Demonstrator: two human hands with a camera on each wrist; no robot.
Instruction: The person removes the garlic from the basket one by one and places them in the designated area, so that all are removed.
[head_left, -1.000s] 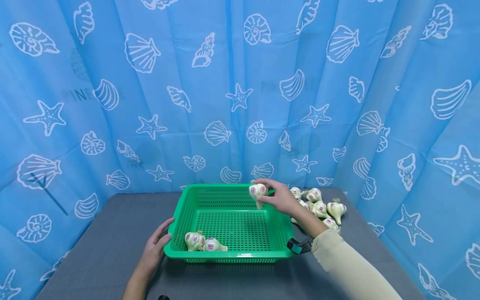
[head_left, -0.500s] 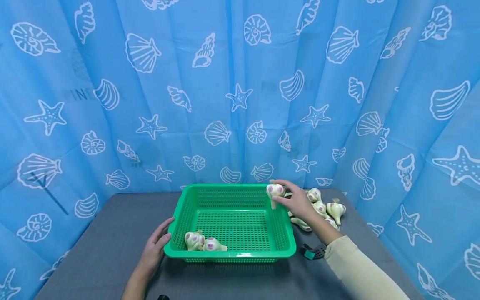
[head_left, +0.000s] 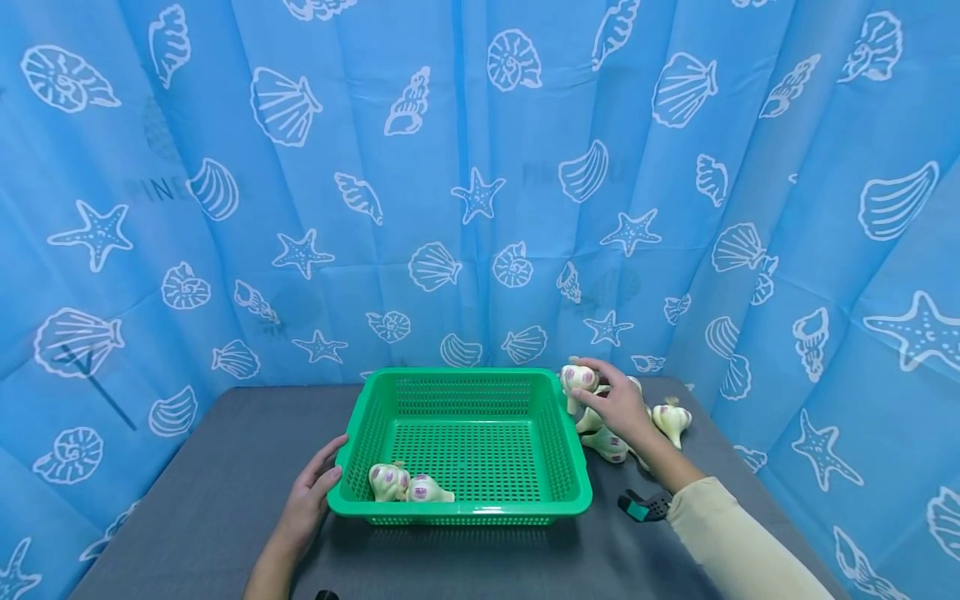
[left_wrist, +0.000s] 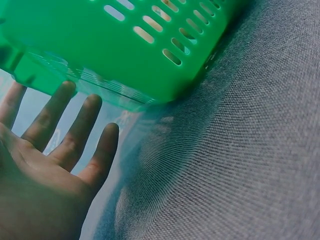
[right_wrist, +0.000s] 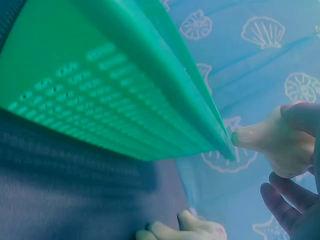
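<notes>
In the head view my right hand [head_left: 617, 404] pinches a garlic bulb [head_left: 579, 378] between thumb and fingers, just outside the right rim of the green plastic basket [head_left: 480, 509]. Its stem points down in the head view; in the right wrist view the stem of this garlic bulb [right_wrist: 287, 142] points at the basket's rim. Two garlic bulbs [head_left: 389, 482] lie in the basket's near left corner. At the left side, my left hand [head_left: 303, 500] touches the basket with its fingertips. The left wrist view shows that hand's fingers [left_wrist: 75, 135] extended and spread beside the basket wall.
A loose pile of garlic bulbs [head_left: 606, 446] lies on the grey cloth-covered table [head_left: 247, 467] right of the basket, partly hidden by my right hand. A blue curtain [head_left: 480, 250] with shell prints hangs behind. A dark strap [head_left: 645, 506] shows near the right wrist.
My right hand, with the garlic bulb in it, has moved right from above the basket's far right part to outside its rim, near the pile. The left hand and basket stayed still.
</notes>
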